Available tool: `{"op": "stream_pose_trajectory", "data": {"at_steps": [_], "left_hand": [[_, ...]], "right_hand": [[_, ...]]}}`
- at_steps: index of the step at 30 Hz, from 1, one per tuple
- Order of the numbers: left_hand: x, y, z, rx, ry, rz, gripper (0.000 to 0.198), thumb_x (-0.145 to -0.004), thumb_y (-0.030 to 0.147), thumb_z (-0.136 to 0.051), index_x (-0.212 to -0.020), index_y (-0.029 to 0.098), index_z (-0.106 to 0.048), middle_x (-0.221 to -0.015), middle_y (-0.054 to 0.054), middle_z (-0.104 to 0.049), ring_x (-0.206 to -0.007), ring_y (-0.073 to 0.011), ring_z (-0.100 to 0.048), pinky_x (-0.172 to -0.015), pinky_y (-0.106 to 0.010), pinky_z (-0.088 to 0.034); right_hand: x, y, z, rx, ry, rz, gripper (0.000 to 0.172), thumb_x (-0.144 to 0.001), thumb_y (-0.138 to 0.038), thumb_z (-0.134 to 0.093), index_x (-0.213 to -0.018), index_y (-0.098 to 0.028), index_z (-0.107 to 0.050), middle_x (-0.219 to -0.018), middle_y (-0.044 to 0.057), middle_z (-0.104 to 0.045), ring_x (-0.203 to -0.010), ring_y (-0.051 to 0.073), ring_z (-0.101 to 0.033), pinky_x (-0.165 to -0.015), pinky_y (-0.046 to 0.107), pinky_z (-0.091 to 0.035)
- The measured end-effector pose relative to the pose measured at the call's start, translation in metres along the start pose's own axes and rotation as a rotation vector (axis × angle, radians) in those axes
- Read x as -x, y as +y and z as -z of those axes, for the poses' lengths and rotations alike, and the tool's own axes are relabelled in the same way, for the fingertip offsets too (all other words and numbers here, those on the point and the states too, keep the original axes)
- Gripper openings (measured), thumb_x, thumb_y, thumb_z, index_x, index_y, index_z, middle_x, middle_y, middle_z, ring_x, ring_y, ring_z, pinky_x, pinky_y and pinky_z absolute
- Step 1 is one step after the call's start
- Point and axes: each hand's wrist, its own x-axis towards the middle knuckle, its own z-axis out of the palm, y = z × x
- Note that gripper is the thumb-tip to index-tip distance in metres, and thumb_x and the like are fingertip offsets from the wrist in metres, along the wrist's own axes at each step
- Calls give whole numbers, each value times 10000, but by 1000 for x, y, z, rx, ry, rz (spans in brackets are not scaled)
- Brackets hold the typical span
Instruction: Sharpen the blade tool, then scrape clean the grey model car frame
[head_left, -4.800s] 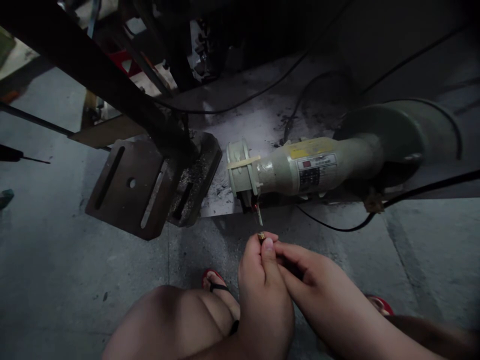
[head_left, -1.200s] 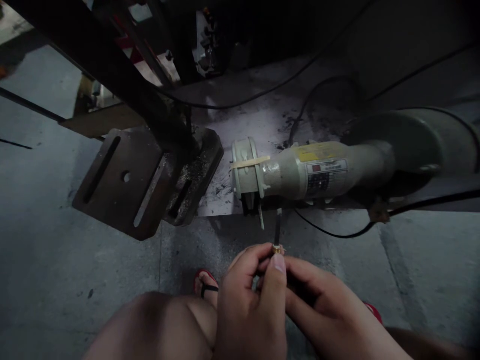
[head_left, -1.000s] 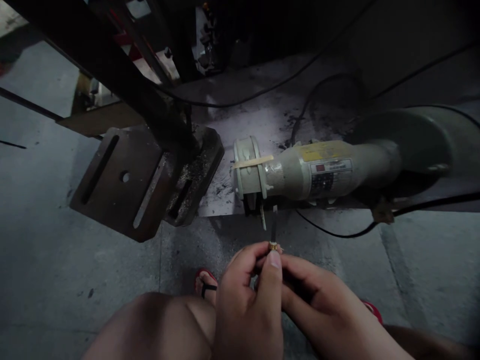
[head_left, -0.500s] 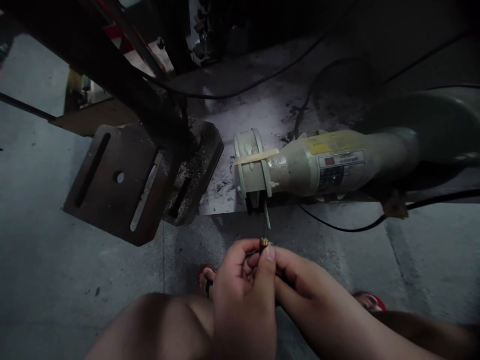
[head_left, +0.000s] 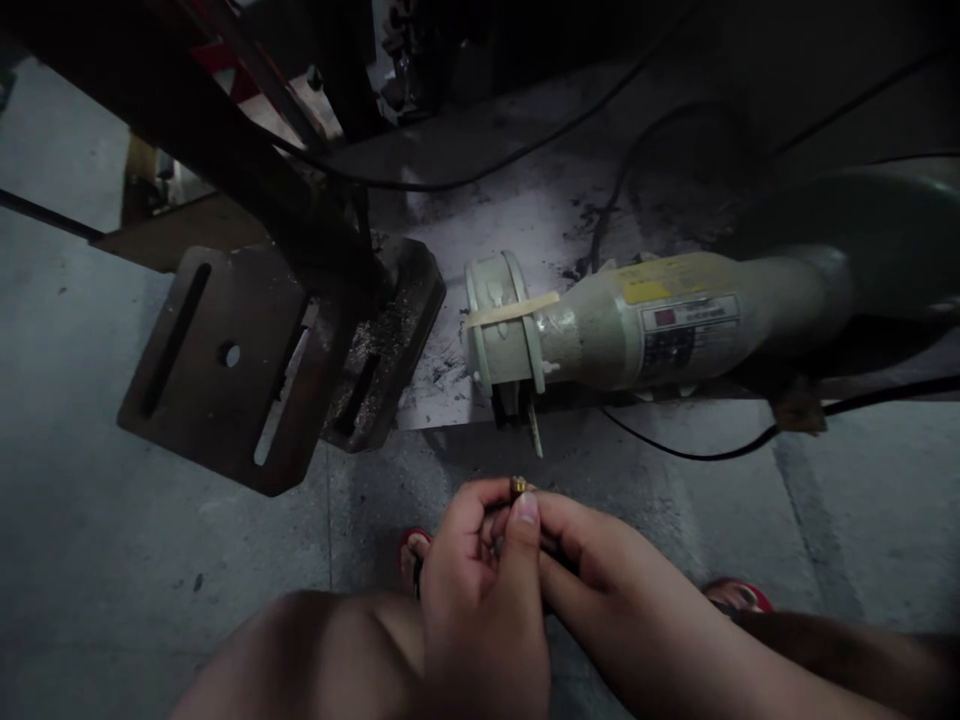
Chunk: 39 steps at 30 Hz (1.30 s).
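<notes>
My left hand (head_left: 484,590) and my right hand (head_left: 592,570) are pressed together low in the middle, fingers curled in a pinch. Between the fingertips sticks out a small brass-coloured piece (head_left: 518,486); which fingers grip it is unclear. Just above the hands a pale green bench motor (head_left: 637,320) lies on its side on a metal plate. A thin spindle tip (head_left: 535,436) points down from the motor's round end cap toward the brass piece, with a small gap between them.
A dark slotted steel plate (head_left: 225,370) sits left of the motor under a slanted black beam (head_left: 225,150). Black cables (head_left: 697,455) cross the concrete floor. My bare knee (head_left: 315,650) and red sandals (head_left: 411,550) are below the hands.
A dark thin rod stood up from the brass piece a second ago; now only the brass tip shows. The hands have drawn slightly left, closer under the spindle.
</notes>
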Motion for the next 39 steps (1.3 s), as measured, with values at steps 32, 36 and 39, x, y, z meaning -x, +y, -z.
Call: {"op": "stream_pose_trajectory", "data": {"at_steps": [32,36,39], "left_hand": [[0,-1,-3,85,29,-12,322,-1002,560,-913,-1049,243,-879,-936,-91,-876,-890,-294,-857,-832,-405,-738],[-1,-2,-4,104,26,-1,351,-998,591,-903,-1049,245,-872,-919,-88,-869,-915,-305,-869,-854,-413,-742],[-1,-5,-4,92,14,32,419,-965,633,-894,-1081,230,-871,-975,-114,-892,-914,-309,-871,-855,-422,-741]], "right_hand": [[-3,2,-1,-29,-26,-1,312,-1130,-493,-605,-1136,-253,-803,-1186,98,-896,-1106,294,-844,-1019,434,-678],[-2,1,1,-10,-16,-1,298,-1116,-481,-603,-1144,-258,-798,-1189,97,-898,-1129,302,-860,-1026,441,-675],[-2,2,1,-16,-16,-1,298,-1116,-478,-608,-1147,-256,-804,-1187,98,-901,-1113,298,-863,-1017,437,-682]]}}
